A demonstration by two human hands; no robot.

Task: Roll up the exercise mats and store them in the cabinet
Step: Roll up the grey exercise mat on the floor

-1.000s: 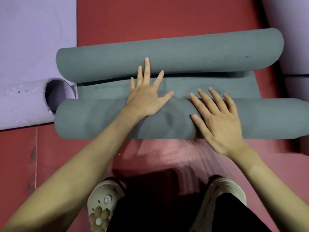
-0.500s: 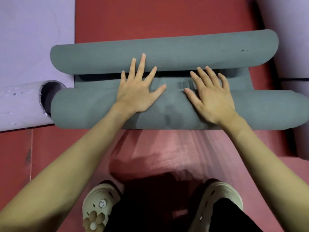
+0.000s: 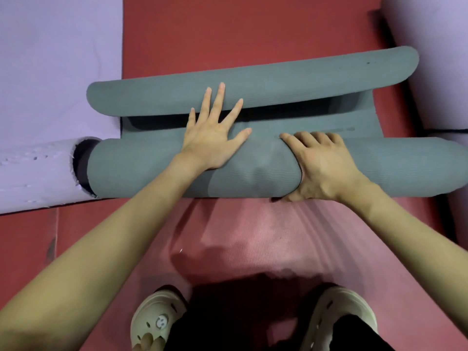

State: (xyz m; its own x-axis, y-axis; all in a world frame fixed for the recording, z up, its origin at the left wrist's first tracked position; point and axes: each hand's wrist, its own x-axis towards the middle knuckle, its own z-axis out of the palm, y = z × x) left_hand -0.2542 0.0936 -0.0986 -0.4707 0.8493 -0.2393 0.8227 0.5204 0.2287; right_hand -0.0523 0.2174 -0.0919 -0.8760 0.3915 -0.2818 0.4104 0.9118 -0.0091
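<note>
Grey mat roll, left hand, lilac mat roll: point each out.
grey mat roll [image 3: 253,173]: head view, middle of the near roll.
left hand [image 3: 215,140]: head view, back of hand.
lilac mat roll [image 3: 38,173]: head view, outer surface.

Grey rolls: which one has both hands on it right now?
The near grey roll, closest to the feet. The right hand grips it; the left hand rests on it, fingertips reaching the far grey roll.

Grey mat [image 3: 253,178] rolled from both ends, lying on red floor [image 3: 228,29].
</note>
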